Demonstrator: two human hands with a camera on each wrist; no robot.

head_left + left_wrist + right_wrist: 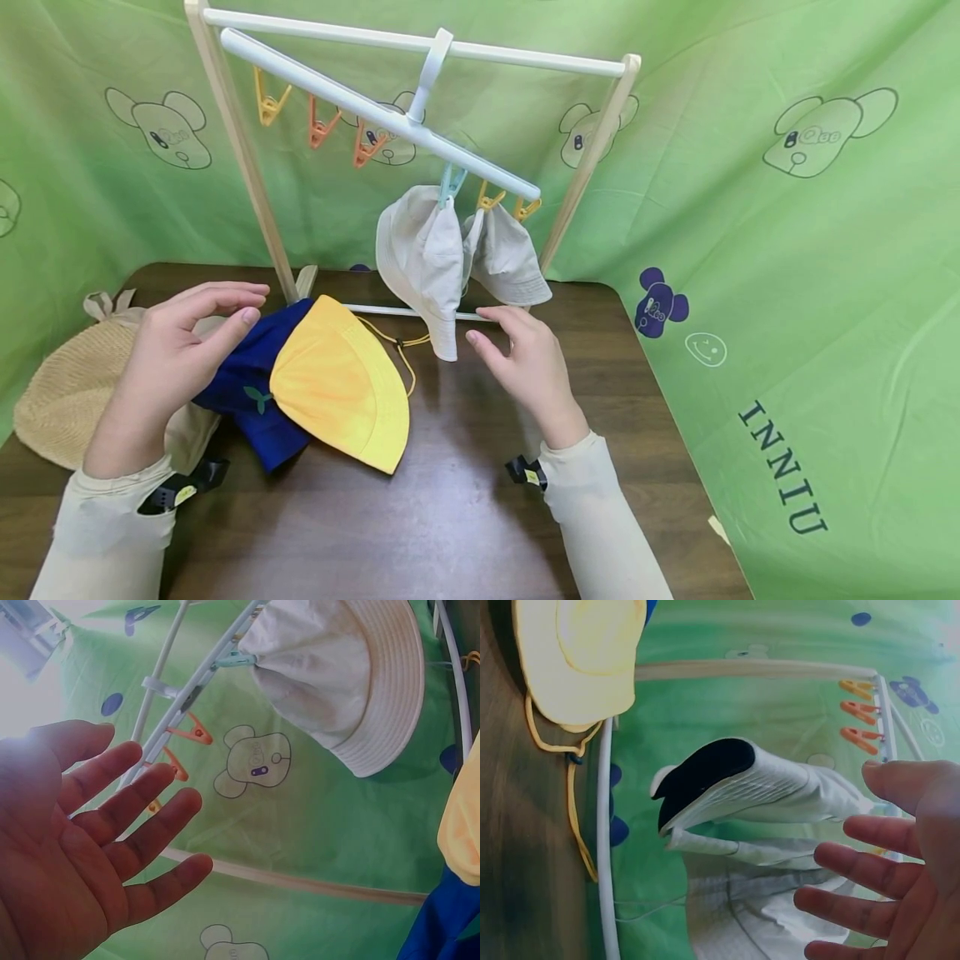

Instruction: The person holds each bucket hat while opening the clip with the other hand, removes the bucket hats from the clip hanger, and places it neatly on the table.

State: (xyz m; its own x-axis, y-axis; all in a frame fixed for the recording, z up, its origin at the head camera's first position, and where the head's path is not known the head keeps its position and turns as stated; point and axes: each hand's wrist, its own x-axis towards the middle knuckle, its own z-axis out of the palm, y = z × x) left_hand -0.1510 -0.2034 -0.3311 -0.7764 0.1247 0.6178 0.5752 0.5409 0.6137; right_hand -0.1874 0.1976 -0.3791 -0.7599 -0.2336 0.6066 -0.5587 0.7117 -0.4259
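My left hand [176, 346] hovers with relaxed fingers above the straw hat [71, 387] and the navy blue hat [273, 450], holding nothing. A yellow hat [337, 383] with a cord lies partly over the navy one. Near the brim of a hanging off-white bucket hat [423, 250] is my right hand [532, 367], empty, its fingers loosely bent. A teal clip [451, 182] grips this hat's crown. Beside it a second pale hat [510, 258] hangs from yellow clips [491, 197]. In the wrist views, both the left hand [82, 855] and right hand [907, 877] have spread fingers.
A white hanger bar [322, 87] hooks over the wooden stand's top rail [525, 60], tilting down to the right. Its left half carries a yellow clip [270, 100] and two orange clips [321, 125]. Green printed cloth [787, 275] surrounds the brown table [450, 517].
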